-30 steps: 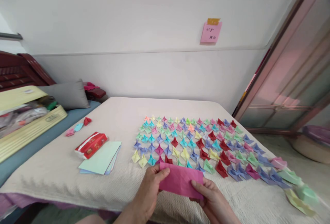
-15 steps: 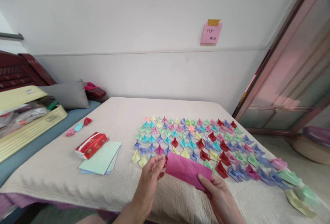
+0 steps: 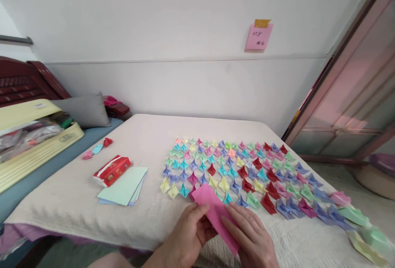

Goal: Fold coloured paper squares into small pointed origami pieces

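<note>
A bright pink sheet of paper [image 3: 215, 211] is held at a slant above the near edge of a cream cloth [image 3: 151, 227], its far end aimed at 11 o'clock and its near end at 5. The left hand [image 3: 189, 231], at the sheet's 8 o'clock, grips the paper by its left edge, thumb on top and fingers curled underneath. The right hand [image 3: 251, 235], at 4 o'clock, lays its fingers across the sheet's right side; its thumb is hidden, so whether it pinches the paper cannot be told. Seen from the sheet, rows of small folded papers [image 3: 233, 172] spread over the cloth from 10 o'clock round to just past 3, in red, pink, yellow, green, turquoise and lilac. Between 9 and 10 o'clock lies a stack of flat sheets [image 3: 125, 186], pale green uppermost with blue showing beneath, and a red packet [image 3: 113, 171] sits at its far left side, overlapping it in view. Farther out, near 10 o'clock, three folded pieces [image 3: 97, 148] line up, coloured pink, light blue and red. On the white wall, between 12 and 1 o'clock, a pink note [image 3: 258, 37] with handwriting hangs from yellowish tape [image 3: 262, 23].
</note>
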Action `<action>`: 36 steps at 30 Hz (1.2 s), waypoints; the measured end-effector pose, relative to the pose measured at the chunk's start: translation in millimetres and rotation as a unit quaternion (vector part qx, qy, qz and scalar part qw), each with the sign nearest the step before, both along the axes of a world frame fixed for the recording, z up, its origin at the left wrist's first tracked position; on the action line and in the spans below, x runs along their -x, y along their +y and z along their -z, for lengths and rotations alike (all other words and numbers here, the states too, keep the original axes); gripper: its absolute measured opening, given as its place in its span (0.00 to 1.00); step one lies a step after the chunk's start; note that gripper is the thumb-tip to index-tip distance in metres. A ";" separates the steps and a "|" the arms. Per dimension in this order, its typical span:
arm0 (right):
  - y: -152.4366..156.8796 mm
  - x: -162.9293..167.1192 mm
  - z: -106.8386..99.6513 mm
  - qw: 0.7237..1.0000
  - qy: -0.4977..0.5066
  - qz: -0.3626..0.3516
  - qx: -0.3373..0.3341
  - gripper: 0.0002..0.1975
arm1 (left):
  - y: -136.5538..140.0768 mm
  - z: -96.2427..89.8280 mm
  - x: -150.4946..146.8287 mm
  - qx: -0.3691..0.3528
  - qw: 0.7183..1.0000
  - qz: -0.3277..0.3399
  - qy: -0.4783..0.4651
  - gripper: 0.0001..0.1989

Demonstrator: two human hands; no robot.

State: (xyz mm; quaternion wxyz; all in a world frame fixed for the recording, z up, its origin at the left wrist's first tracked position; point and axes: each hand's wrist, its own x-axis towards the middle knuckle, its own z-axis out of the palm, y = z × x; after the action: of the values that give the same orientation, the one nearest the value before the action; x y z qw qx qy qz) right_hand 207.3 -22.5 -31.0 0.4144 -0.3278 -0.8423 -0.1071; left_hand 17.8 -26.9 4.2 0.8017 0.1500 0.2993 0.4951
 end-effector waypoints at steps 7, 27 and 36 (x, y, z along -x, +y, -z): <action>-0.1 5.5 -6.3 0.999 0.033 0.016 0.031 0.21 | 6.5 2.2 2.0 0.023 0.998 -0.051 0.006 0.04; -3.8 9.2 -9.4 0.908 0.237 -0.046 0.342 0.27 | 10.1 -9.1 5.9 -0.059 0.996 -0.036 0.052 0.11; -3.3 11.4 -12.7 0.909 0.234 -0.033 0.342 0.08 | 2.8 -13.8 0.0 -0.101 0.991 -0.005 0.090 0.12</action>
State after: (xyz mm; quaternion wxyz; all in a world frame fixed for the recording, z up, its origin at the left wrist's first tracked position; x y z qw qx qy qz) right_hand 195.9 -25.8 -18.2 0.4657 -0.4371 -0.7163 0.2813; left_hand 17.8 -24.1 18.0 0.7499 0.2724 0.3196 0.5113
